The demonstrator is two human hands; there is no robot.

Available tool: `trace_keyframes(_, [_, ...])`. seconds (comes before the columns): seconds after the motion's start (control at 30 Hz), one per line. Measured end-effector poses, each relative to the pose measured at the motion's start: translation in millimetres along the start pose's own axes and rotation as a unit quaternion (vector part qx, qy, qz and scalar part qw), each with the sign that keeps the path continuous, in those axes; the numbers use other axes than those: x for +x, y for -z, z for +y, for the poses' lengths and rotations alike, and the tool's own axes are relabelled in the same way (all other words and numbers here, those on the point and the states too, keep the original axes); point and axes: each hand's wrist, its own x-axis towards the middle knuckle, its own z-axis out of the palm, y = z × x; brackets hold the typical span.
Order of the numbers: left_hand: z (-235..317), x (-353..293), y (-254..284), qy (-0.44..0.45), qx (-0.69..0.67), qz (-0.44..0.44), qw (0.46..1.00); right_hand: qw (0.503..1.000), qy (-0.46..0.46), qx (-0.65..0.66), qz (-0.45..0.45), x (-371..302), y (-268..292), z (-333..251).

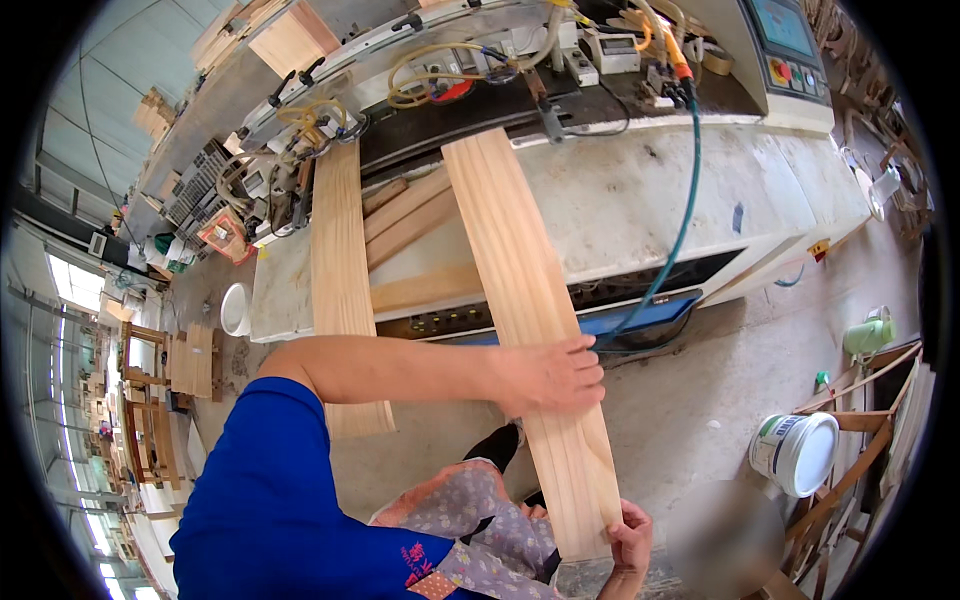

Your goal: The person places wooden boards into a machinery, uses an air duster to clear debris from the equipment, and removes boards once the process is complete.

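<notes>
A long pale wooden board slants from the machine's bed toward me, its far end near the clamps. My left hand lies across its upper face, the fingers curled over the right edge. At the near end, my right hand pinches the board's right corner, thumb on top. To the left, a second wooden board rests on the machine, its near end jutting past the front edge under my left forearm. Shorter wood strips lie between the two boards.
The pale machine table carries clamps, yellow hoses and a control panel at the far right. A teal hose hangs down its front. On the floor stand a white bucket and a wooden rack at right, and another bucket at left.
</notes>
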Motion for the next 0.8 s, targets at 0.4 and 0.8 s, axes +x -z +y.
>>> trace_keyframes(0.4, [-156.0,-109.3,44.2,0.136,-0.072,0.266,0.952,0.995,0.073,0.035,0.058,80.7,-163.0,-54.6])
trace_keyframes(0.8, [-468.5,-267.0,231.9,0.531,0.16,0.499,0.666,0.935,0.322,-0.143,0.037,205.8,-219.3,-216.3])
